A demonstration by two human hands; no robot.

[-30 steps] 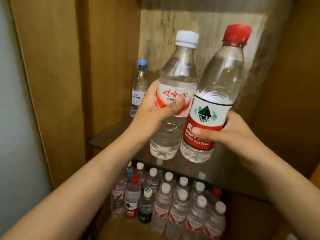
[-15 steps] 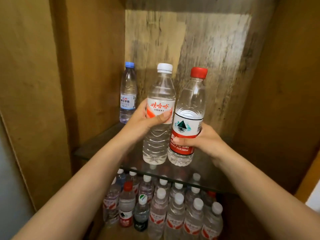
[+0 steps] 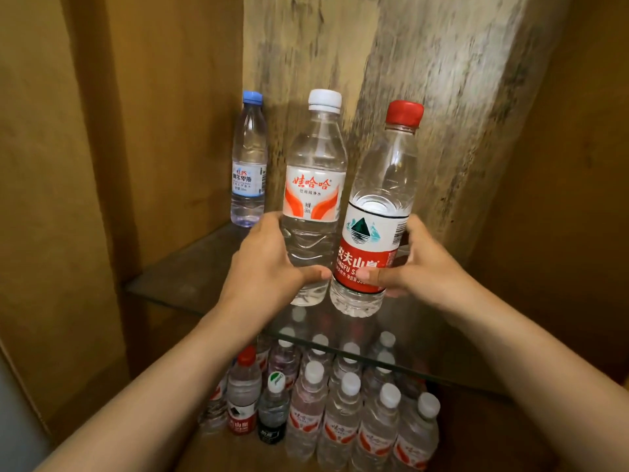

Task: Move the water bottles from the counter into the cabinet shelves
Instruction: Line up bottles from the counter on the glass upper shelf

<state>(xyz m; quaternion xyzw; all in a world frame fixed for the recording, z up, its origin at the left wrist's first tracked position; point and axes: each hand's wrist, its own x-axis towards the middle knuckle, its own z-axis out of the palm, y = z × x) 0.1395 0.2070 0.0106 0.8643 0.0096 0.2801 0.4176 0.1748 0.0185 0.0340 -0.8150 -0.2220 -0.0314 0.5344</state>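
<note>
Here, inside a wooden cabinet (image 3: 143, 137), both hands hold water bottles over a glass shelf (image 3: 190, 277). The left hand (image 3: 269, 270) grips the lower body of the white-cap bottle (image 3: 315, 185), its fingers curled round the far side and the thumb laid across the front below the label. The right hand (image 3: 415, 267) grips the red-cap bottle (image 3: 383, 206) at its red label, thumb pressed on the front, fingers wrapped behind. The two bottles stand upright and side by side, touching or nearly so at the lower body; their bases lie at the level of the glass shelf, though whether they rest on it cannot be told. A blue-cap bottle (image 3: 248, 165) stands upright on the same shelf in the back left corner, apart from the held pair. Below the glass, on the lower shelf, many bottles (image 3: 343, 413) stand packed in rows, most with white caps and red-and-white labels, one with a red cap (image 3: 243, 393) and one small dark bottle (image 3: 272, 410) at the left. The rear panel (image 3: 408, 80) shows pale, worn wood grain.
</note>
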